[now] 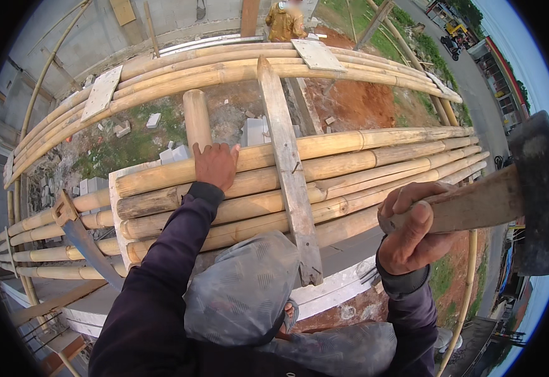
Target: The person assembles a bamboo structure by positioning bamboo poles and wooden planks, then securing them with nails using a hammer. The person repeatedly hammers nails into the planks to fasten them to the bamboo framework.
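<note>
Hammer [489, 200] well apart from plank [296, 196] edges.

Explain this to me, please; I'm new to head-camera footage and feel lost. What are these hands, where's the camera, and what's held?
There is no machine here, only a person's two bare hands. The single picture comes from a wide fisheye camera worn on the head and looking down, so straight edges bend near the rim. Its left is the person's left.

The right hand grips a hammer, whose dark head is near the picture's right edge. The left hand holds no tool; it rests on a row of bamboo poles. A wooden plank with nails sticking out lies across them, and a saw with a bluish blade is at the left. The grey patterned cloth at the bottom covers the wearer's legs. Another person is farther off, near the top.
</note>
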### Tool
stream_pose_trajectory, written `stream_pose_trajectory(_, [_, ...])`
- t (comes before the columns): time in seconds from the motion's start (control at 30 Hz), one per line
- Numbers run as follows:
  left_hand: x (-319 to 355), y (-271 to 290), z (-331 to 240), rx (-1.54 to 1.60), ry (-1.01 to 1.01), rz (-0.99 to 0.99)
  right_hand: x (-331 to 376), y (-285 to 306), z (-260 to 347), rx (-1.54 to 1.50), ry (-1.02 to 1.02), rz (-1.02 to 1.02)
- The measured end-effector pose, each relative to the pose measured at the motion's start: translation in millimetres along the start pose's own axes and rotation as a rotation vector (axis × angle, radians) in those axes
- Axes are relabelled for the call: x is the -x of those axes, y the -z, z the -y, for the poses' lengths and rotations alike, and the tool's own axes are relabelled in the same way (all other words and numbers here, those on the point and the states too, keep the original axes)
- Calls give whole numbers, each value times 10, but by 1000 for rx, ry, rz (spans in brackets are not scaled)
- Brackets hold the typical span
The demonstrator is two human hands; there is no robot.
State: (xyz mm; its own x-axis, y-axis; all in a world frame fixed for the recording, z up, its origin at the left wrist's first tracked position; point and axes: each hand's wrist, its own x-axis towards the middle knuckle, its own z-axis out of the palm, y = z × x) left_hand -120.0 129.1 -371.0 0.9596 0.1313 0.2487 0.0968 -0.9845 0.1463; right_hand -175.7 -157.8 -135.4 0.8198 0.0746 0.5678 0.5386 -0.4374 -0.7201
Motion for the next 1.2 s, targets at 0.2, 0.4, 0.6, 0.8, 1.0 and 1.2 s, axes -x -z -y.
stream_pose_trajectory(0.2, [-5, 150, -26, 40, 44, 49, 70, 10, -190, 406, -337, 686])
stream_pose_trajectory(0.4, [23, 52, -17, 24, 34, 24, -48, 348, 110, -345, 81, -400])
stream_pose_trajectory(0.6, [-29, 154, -2, 73, 45, 102, 452, -307, -601, 586, -477, 650])
stream_pose_trajectory(0.8, [-14, 83, -11, 52, 61, 68, -182, 369, 57, -179, 23, -220])
stream_pose_trajectory(1.0, [-8, 93, 4, 28, 65, 69, 640, -374, -638, 516, -216, 673])
stream_pose_trajectory(1.2, [2, 120, -27, 45, 47, 72, 323, 19, -517, 19, -242, 99])
